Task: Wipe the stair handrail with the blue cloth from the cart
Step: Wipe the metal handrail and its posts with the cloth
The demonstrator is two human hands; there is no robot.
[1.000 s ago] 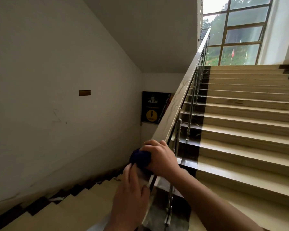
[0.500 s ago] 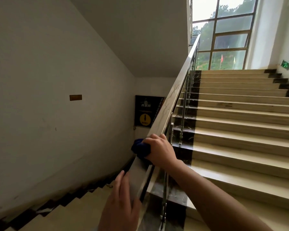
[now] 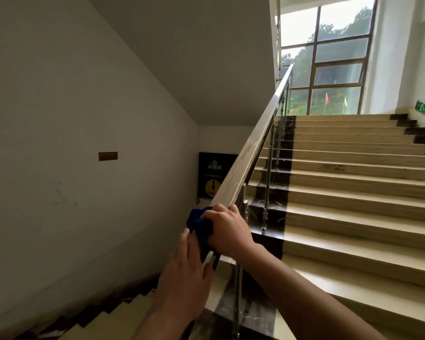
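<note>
The shiny metal handrail [image 3: 253, 148] slopes up from the lower middle to the window at the top. My right hand [image 3: 225, 229] is shut on the bunched dark blue cloth [image 3: 199, 223] and presses it onto the rail's lower part. Just below it, my left hand [image 3: 184, 273] wraps around the rail's lowest stretch, its fingertips touching the cloth. The rail under both hands is hidden. The cart is not in view.
Beige steps [image 3: 353, 200] with a dark marble border rise on the right behind glass balusters [image 3: 268, 182]. A lower flight [image 3: 88, 322] drops at the left beside a white wall. A black sign [image 3: 212, 177] hangs on the landing wall. A large window [image 3: 326, 62] is above.
My left hand has slid up the rail until it touches the cloth. My right hand with the cloth keeps its grip on the rail; the view shifted slightly.
</note>
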